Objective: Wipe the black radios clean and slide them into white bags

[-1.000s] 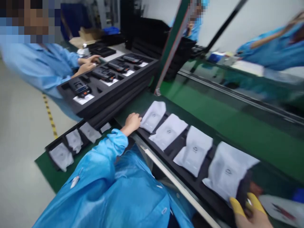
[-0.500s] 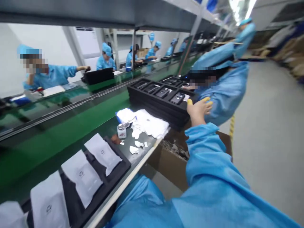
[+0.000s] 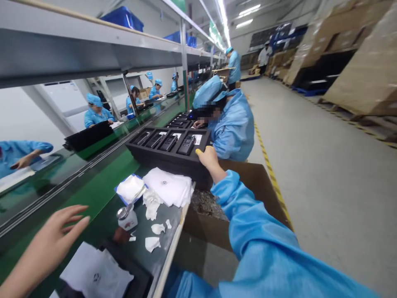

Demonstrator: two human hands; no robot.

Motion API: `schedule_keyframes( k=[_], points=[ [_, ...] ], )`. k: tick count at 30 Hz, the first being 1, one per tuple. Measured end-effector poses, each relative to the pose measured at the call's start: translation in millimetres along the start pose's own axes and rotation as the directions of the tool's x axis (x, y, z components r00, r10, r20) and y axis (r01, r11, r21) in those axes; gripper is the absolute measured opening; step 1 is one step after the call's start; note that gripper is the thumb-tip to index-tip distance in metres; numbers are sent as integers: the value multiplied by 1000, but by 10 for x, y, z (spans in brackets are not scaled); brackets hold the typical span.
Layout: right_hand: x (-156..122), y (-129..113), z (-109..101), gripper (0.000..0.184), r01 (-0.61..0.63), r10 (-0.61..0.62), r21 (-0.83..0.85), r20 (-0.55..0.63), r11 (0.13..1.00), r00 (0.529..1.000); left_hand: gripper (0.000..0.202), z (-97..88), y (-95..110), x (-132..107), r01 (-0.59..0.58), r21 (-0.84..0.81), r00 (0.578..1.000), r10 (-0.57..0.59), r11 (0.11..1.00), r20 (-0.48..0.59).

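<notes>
My right hand (image 3: 209, 160) grips the near right corner of the top black foam tray (image 3: 161, 158), its yellow-tipped thumb over the rim. The other fingers are mostly hidden behind the corner. Small black devices (image 3: 187, 145) and white slips lie in the tray's compartments. My left hand (image 3: 58, 231) is open at the lower left, fingers stretched out and holding nothing. Just below it, a white pouch with a dark logo (image 3: 96, 275) lies on a lower black foam tray (image 3: 142, 273). White sheets (image 3: 169, 186) are stacked on the bench.
A white pad (image 3: 132, 188), a small pot with a metal lid (image 3: 127, 217) and paper scraps (image 3: 152, 244) lie between the trays. An open cardboard box (image 3: 204, 229) stands beside the bench edge. A co-worker (image 3: 235, 124) bends over trays just beyond; a shelf (image 3: 93, 49) runs overhead.
My right hand has gone from spread fingers by the tray's edge to gripping its corner. My left hand has come into view at the lower left. The view has swung right.
</notes>
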State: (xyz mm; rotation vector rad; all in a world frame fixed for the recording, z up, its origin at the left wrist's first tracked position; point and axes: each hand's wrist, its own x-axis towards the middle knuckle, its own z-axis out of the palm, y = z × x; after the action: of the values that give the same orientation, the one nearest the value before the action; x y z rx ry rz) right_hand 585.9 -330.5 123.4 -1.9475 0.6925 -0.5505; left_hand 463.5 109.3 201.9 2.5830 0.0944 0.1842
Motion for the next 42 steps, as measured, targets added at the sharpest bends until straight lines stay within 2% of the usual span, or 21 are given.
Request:
schedule_keyframes(
  k=[1, 3, 4, 5, 8, 11, 15, 19, 23, 27, 30, 32, 34, 35, 37, 39, 42],
  points=[
    [-61, 23, -2, 35, 25, -24, 38, -8, 999, 1000, 48, 118, 172, 128, 12, -90, 998, -7, 996, 59],
    [-193, 80, 16, 43, 55, -52, 124, -25, 991, 998, 48, 454, 567, 390, 117, -261, 979, -68, 958, 192],
    [-260, 109, 33, 51, 63, -57, 171, -36, 983, 998, 46, 652, 770, 514, 196, -399, 961, -96, 895, 258],
    [-327, 136, 54, 60, 67, -58, 217, -47, 974, 997, 42, 855, 964, 628, 307, -537, 939, -159, 786, 304],
    [-531, 196, 126, 80, 68, -50, 324, -64, 944, 997, 33, 1403, 1442, 906, 384, -619, 914, -187, 685, 359],
    [-739, 238, 188, 90, 61, -25, 488, -81, 871, 996, 30, 1759, 1738, 1090, 440, -679, 894, -212, 587, 396],
    [-973, 318, 189, 97, -9, 44, 686, -33, 727, 998, 31, 1935, 1895, 1187, 457, -774, 889, -228, 438, 396],
    [-1129, 394, 67, 106, -95, 92, 737, 45, 669, 995, 32, 1883, 1880, 1084, 429, -848, 900, -227, 311, 372],
    [-1348, 345, -126, 95, -17, 16, 755, 9, 655, 1000, 15, 1683, 1800, 798, 354, -910, 928, -202, 216, 313],
    [-1652, 212, -342, 76, 75, -121, 805, -3, 589, 993, 17, 1355, 1629, 374, 266, -955, 948, -214, 135, 234],
    [-1807, 120, -448, 64, 80, -240, 814, 75, 576, 968, 21, 1023, 1429, 9, 211, -973, 956, -225, 90, 186],
    [-1864, 58, -450, 58, 56, -312, 797, 170, 602, 935, 16, 775, 1247, -247, 162, -981, 969, -205, 103, 138],
    [-1913, -7, -381, 56, -13, -367, 776, 314, 631, 875, 4, 541, 1023, -537, 160, -977, 959, -257, 139, 120],
    [-1943, -38, -322, 56, -62, -393, 762, 399, 644, 828, 11, 442, 900, -703, 169, -973, 946, -303, 159, 115],
    [-2028, -95, -164, 55, -148, -450, 730, 553, 667, 701, 20, 310, 649, -1076, 178, -966, 903, -422, 190, 83],
    [-2149, -137, 31, 57, -194, -500, 694, 657, 693, 564, 17, 289, 408, -1477, 167, -970, 823, -566, 176, 38],
    [-2369, -166, 345, 60, -244, -524, 636, 755, 732, 394, 9, 448, 104, -2015, 84, -990, 670, -742, 112, -27]
  ],
)
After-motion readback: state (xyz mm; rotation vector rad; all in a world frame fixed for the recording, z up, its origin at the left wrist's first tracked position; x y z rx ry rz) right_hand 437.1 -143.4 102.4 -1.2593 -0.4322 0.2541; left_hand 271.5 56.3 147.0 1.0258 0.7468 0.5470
